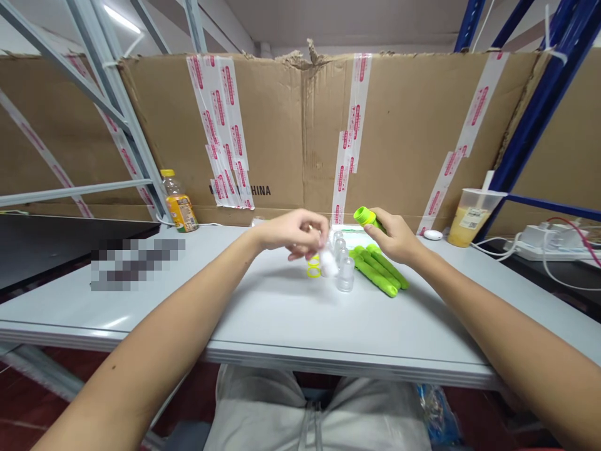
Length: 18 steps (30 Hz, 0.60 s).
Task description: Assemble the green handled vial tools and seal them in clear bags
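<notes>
My right hand is closed round a green tube, its open end tilted up and to the left. My left hand pinches a small white piece just above the table, blurred by motion. Below it lie yellow rings. A row of clear plastic caps stands between my hands. Several more green tubes lie side by side right of the caps, under my right hand.
The grey table ends at a taped cardboard wall. An orange-labelled drink bottle stands at the back left, a plastic cup of yellow drink at the back right, a power strip with cables beyond it.
</notes>
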Motion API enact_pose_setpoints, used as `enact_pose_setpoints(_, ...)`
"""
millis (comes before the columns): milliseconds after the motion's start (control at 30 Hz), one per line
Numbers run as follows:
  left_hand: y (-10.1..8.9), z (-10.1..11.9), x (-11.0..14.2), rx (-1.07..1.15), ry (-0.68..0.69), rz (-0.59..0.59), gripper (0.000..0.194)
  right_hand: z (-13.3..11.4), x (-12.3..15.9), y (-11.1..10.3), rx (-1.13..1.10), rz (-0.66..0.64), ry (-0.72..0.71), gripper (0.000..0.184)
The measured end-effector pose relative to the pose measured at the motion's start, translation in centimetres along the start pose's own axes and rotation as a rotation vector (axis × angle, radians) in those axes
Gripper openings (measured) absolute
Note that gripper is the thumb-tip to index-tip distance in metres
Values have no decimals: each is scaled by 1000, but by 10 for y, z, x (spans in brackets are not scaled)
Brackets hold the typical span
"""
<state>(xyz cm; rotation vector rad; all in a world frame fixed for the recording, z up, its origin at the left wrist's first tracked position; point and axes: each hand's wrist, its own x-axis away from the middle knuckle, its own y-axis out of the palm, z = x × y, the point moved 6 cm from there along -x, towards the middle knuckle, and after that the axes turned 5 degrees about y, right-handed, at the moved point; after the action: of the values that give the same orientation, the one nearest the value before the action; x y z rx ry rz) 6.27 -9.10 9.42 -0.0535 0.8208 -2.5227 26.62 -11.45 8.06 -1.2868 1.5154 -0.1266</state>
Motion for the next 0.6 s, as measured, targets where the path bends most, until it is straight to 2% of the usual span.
enact_pose_setpoints(100,-39,2,3,169,230,508,17,-4,1,0,95,-10,-12,32)
enact_pose_setpoints(133,-45,-1,4,202,273,641,19,-6,2,2,127,-24,-19,34)
enact_pose_setpoints(167,-46,-4,3,219,292,716,21,-8,2,3,158,-38,-26,35)
enact_pose_setpoints(233,-39,-10,-3,219,296,728,26,-12,3,6,211,-56,-40,38)
enact_pose_setpoints(367,-15,-9,-13,193,308,628,32,-17,5,10,300,-78,-71,40)
enact_pose_setpoints(500,-4,-3,-13,194,326,602,35,-19,5,10,373,-78,-99,37)
enact_pose_setpoints(600,4,-3,-17,208,318,556,38,-21,6,9,347,-53,-101,37)
